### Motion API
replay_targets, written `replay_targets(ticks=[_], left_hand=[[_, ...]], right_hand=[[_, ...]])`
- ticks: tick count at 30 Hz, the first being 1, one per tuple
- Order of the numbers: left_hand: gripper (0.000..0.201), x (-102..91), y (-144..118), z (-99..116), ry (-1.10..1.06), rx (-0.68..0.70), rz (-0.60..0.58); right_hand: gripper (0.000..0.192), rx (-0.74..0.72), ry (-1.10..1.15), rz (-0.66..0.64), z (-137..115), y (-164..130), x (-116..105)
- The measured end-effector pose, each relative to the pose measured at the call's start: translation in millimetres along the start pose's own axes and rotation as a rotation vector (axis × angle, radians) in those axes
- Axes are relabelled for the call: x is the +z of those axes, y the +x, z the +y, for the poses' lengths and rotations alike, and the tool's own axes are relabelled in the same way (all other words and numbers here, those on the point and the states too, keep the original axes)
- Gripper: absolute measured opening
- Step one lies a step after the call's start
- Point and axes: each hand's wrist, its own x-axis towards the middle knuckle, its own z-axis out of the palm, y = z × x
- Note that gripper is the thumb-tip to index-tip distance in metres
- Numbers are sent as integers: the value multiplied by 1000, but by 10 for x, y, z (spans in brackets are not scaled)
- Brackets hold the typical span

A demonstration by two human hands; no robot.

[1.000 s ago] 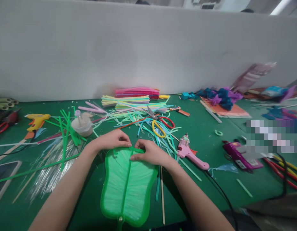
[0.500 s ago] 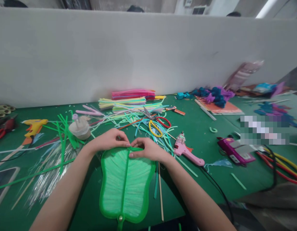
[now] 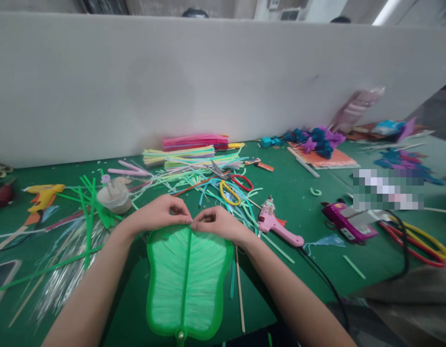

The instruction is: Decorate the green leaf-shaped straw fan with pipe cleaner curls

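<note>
Both grips pinch green fan (image 3: 189, 279) top edge; pink glue gun (image 3: 277, 225), scissors (image 3: 230, 185) near.

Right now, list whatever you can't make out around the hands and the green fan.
- Top edge of the green leaf-shaped fan: head view, covered by the left hand and right hand, so what the fingertips pinch is hidden.
- Fan handle: cut off by the bottom edge.
- Patch on the right of the green table: pixelated, unreadable.
- Phone-like slab: cut by the left edge.
- Pink glue gun: its markings are too small.
</note>
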Motion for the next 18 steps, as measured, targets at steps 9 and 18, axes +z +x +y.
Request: replay_targets(ticks=[9, 18], left_hand=[[31, -83, -83, 51, -17, -46, -36], [28, -83, -55, 9, -23, -40, 45]], right_hand=[[33, 14, 49, 36, -28, -8, 3], [31, 12, -14, 11, -86, -40, -21]])
